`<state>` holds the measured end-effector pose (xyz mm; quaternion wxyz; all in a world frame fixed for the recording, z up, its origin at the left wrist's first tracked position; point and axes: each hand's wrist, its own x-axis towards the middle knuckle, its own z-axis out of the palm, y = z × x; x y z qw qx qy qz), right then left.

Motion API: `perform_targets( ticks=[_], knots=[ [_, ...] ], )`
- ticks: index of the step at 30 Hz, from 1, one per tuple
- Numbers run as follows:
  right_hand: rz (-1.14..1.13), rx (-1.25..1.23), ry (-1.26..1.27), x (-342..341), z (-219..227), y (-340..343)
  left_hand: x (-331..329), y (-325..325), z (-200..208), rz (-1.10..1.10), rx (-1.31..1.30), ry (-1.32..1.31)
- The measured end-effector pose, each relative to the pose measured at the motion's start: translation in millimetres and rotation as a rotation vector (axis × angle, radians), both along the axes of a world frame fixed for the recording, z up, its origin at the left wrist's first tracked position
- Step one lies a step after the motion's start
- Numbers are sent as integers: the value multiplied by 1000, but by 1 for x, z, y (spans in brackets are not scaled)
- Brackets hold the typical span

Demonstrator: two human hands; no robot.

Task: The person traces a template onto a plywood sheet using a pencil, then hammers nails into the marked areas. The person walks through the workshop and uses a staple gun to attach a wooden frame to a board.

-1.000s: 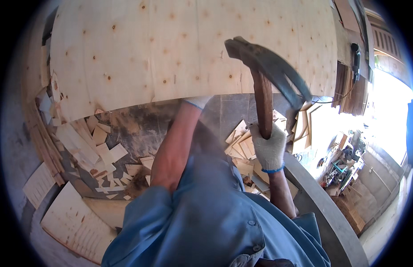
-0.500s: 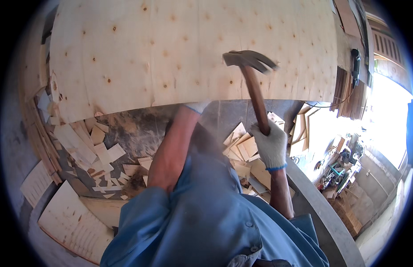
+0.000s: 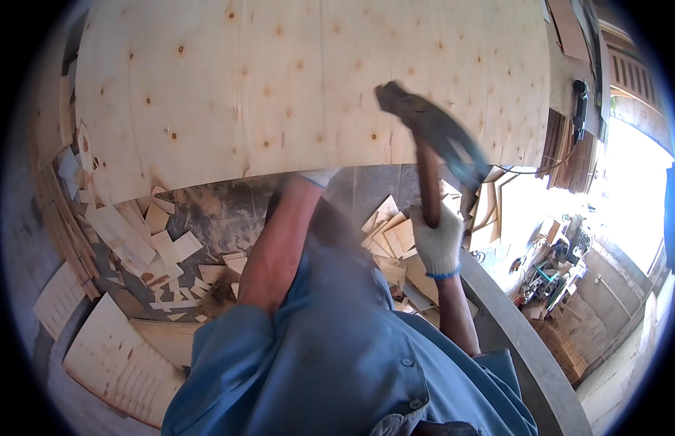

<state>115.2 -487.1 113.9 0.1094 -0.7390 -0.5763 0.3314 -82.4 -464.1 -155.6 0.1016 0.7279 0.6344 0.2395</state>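
Hammer (image 3: pixel 429 163), head uppermost and blurred, crosses the near edge of the plywood sheet (image 3: pixel 279 80) in view, right of that edge's middle. Wood scraps (image 3: pixel 186 245) lie loosely below the sheet's near left corner. The left hand (image 3: pixel 319 176), gloved, is at about the middle of the near edge; its fingers are hidden, so I cannot tell whether they grasp the sheet. Next, below the edge, come piled offcuts (image 3: pixel 400 236). The right hand (image 3: pixel 438 236), also gloved, is below the edge too, clenched around the wooden handle. A black object (image 3: pixel 580 109) hangs beyond the sheet's right side.
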Motion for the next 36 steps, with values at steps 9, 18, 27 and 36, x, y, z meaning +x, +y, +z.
perform_targets(
  ticks=[9,18,27,36],
  knots=[
    [26,-138,-7,7,-6,-1,-3,-2,6,-58,-164,82],
    [97,-60,18,17,-27,-2,-4,-4,10,-56,-196,-32],
    [277,-256,-201,41,-48,17,-4,-8,-1,23,-220,-111],
    [197,-321,58,107,-8,51,33,-2,-16,370,-276,-691]
  ],
)
